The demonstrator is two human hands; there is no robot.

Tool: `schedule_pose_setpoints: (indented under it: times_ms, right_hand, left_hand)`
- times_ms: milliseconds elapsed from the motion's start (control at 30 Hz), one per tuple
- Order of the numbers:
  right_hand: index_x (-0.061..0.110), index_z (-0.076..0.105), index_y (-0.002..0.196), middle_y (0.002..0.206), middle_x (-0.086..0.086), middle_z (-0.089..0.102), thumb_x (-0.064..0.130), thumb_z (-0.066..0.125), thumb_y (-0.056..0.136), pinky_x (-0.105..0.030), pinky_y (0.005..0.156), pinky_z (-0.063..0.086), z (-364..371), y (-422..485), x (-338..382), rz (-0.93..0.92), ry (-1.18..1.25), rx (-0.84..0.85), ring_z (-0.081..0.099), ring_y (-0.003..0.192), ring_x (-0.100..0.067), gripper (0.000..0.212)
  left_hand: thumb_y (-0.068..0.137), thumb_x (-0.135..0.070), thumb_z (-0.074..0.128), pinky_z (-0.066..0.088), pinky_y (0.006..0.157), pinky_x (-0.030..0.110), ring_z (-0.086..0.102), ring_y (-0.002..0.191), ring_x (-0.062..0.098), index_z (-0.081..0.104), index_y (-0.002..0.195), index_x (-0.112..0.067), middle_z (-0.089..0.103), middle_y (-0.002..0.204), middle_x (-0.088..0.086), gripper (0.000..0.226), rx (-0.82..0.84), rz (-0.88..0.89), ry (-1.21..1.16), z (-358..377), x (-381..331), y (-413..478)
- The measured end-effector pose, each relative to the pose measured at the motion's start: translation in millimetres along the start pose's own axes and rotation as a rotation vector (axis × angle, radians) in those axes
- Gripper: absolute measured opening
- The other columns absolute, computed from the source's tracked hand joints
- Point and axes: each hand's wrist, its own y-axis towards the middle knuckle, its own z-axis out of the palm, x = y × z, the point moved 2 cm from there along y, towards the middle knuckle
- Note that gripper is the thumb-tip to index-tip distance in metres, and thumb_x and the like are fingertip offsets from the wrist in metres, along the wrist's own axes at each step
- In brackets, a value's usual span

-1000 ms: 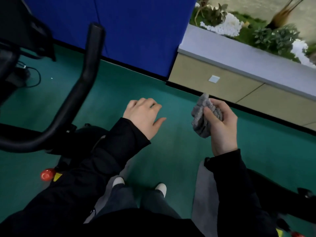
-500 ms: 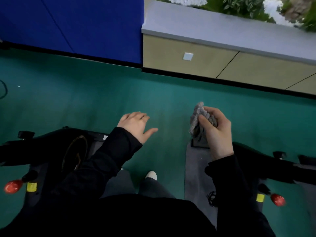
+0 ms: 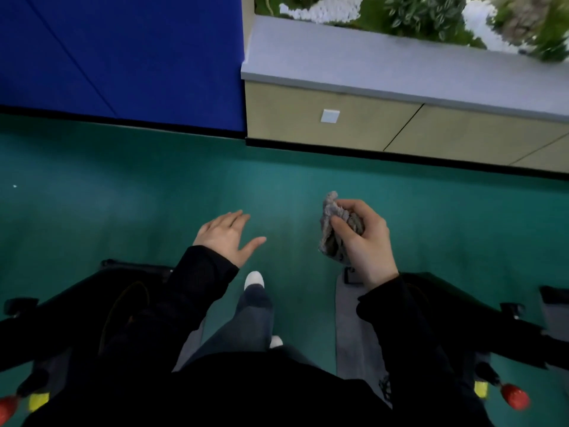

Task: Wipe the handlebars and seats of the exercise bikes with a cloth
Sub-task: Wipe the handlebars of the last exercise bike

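My right hand [image 3: 366,241], center-right of frame, clamps the balled grey cloth [image 3: 334,231] ready for wiping; left hand [image 3: 228,237] empty, fingers spread, probably for balance walking between bikes [image 3: 462,309].

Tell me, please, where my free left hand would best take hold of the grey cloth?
Probably the loose upper tuft of the cloth, poking up above the thumb of the right hand. Bring the left hand in from the left: the right hand wraps the right side, leaving the left edge bare.
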Motion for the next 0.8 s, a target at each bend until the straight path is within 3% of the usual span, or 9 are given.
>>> schedule_pose_setpoints:
  times_ms: [167, 300, 400, 500, 667, 800]
  right_hand:
    - [0.023, 0.061, 0.092, 0.083, 0.013, 0.063, 0.005, 0.065, 0.085, -0.024, 0.082, 0.044, 28.6, 62.9, 28.8, -0.038, -0.037, 0.064, 0.058, 0.084, -0.009, 0.019]
    - [0.026, 0.061, 0.09, 0.08, 0.021, 0.062, 0.005, 0.066, 0.084, -0.006, 0.071, 0.041, 54.3, 105.9, 49.0, -0.103, -0.065, 0.103, 0.055, 0.074, 0.002, 0.023]
    - [0.027, 0.061, 0.09, 0.08, 0.022, 0.061, 0.005, 0.066, 0.084, -0.003, 0.069, 0.04, 73.5, 132.7, 57.6, -0.109, -0.047, 0.162, 0.055, 0.07, 0.011, 0.024]
    - [0.027, 0.062, 0.09, 0.081, 0.021, 0.062, 0.005, 0.065, 0.085, -0.01, 0.073, 0.043, 89.6, 160.9, 65.3, -0.122, -0.045, 0.227, 0.056, 0.073, 0.013, 0.023]
    - [0.024, 0.064, 0.093, 0.086, 0.006, 0.067, 0.005, 0.065, 0.085, -0.038, 0.087, 0.05, 114.0, 220.6, 78.6, -0.12, -0.034, 0.343, 0.062, 0.084, -0.016, 0.021]
    - [0.03, 0.063, 0.089, 0.083, 0.009, 0.065, 0.003, 0.065, 0.085, -0.041, 0.086, 0.051, 139.7, 277.7, 91.5, -0.151, -0.017, 0.441, 0.061, 0.081, -0.014, 0.028]
  left_hand:
    - [0.09, -0.057, 0.042, 0.017, 0.112, 0.032, 0.021, 0.142, 0.016, 0.027, 0.146, -0.02, 0.021, 0.156, -0.001, 0.069, -0.026, -0.044, -0.087, -24.5, 28.5, 59.4]
    - [0.091, -0.058, 0.039, 0.014, 0.114, 0.033, 0.016, 0.144, 0.016, 0.027, 0.146, -0.02, 0.022, 0.156, -0.001, 0.068, -0.013, -0.094, -0.087, -36.1, 53.4, 90.1]
    - [0.091, -0.06, 0.036, 0.009, 0.115, 0.032, 0.012, 0.144, 0.013, 0.031, 0.144, -0.021, 0.026, 0.154, -0.004, 0.066, -0.009, -0.159, -0.06, -40.6, 73.0, 102.6]
    - [0.091, -0.059, 0.038, 0.009, 0.114, 0.031, 0.014, 0.144, 0.012, 0.034, 0.143, -0.022, 0.03, 0.153, -0.005, 0.064, -0.026, -0.256, -0.086, -44.2, 92.8, 110.2]
    - [0.09, -0.056, 0.044, 0.012, 0.114, 0.031, 0.019, 0.143, 0.014, 0.039, 0.141, -0.02, 0.034, 0.151, -0.003, 0.062, -0.072, -0.419, -0.142, -53.7, 120.0, 126.8]
    - [0.09, -0.056, 0.045, 0.012, 0.114, 0.032, 0.02, 0.143, 0.014, 0.041, 0.14, -0.02, 0.035, 0.15, -0.002, 0.062, -0.104, -0.547, -0.16, -62.3, 133.7, 155.4]
